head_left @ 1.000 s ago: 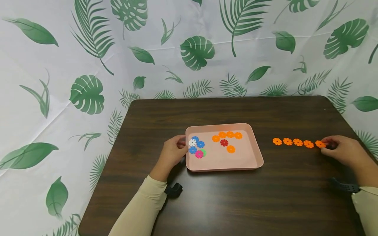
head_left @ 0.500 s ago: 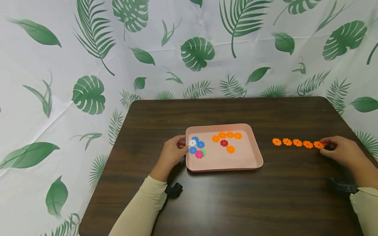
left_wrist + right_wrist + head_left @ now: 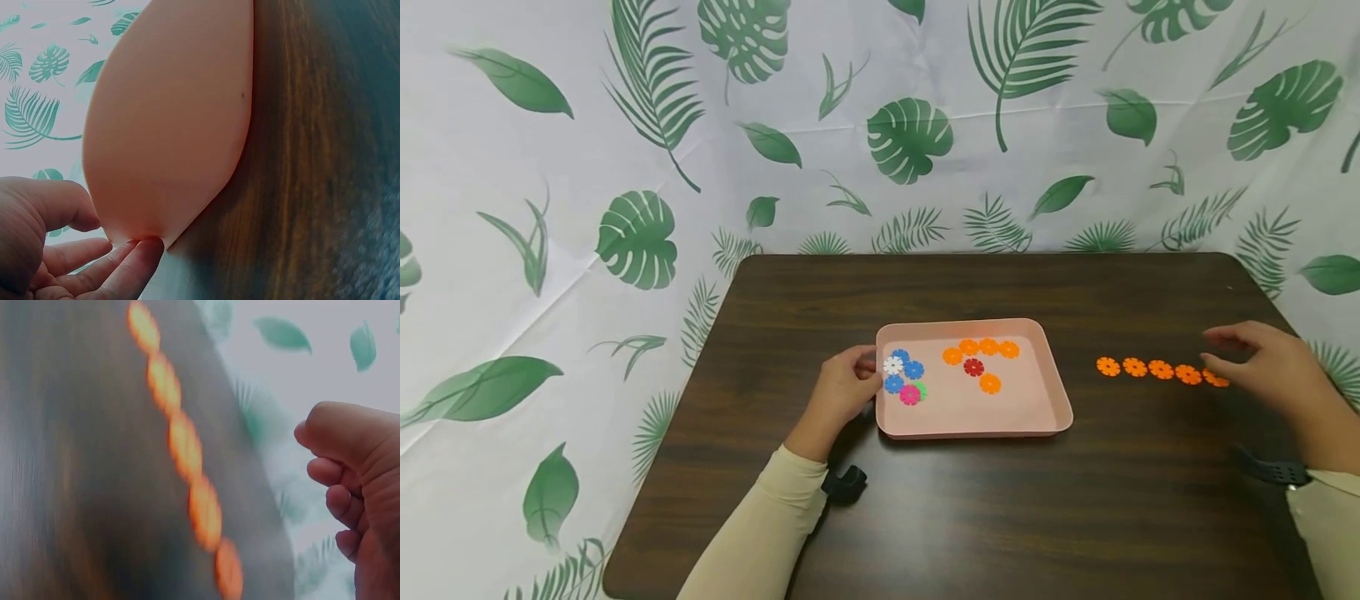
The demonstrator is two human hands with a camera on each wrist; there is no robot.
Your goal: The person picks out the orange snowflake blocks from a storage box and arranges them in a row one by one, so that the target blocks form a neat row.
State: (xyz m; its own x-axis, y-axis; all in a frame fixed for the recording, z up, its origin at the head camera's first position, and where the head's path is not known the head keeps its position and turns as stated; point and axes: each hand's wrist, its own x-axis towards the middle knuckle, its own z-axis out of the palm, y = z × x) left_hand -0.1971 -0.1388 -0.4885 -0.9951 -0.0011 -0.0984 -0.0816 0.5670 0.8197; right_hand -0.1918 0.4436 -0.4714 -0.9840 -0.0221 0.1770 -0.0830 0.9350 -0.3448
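In the head view my left hand (image 3: 838, 392) grips the left side of a shallow pink tray (image 3: 1018, 404). The left wrist view shows the thumb and fingertips against the tray's outer wall (image 3: 169, 119). Orange flower-shaped discs (image 3: 1161, 369) lie in a row on the table to the right of the tray. Just above the row's right end hovers my right hand (image 3: 1273, 367), thumb and forefinger parted, holding nothing. It partly covers the last disc (image 3: 1215, 379). The right wrist view shows the row blurred, with the hand apart from it.
Inside the tray lie several orange discs (image 3: 989, 383), a dark red disc (image 3: 973, 367), blue discs (image 3: 913, 369), a white one (image 3: 892, 365), a pink one (image 3: 909, 394) and a partly covered green one. A leaf-print cloth (image 3: 820, 192) hangs behind the dark wooden table (image 3: 1000, 517).
My right hand has let go of the row's rightmost disc and lifted slightly, its fingers spreading. Before that, the row shifted slightly left. My left hand stays at the tray.
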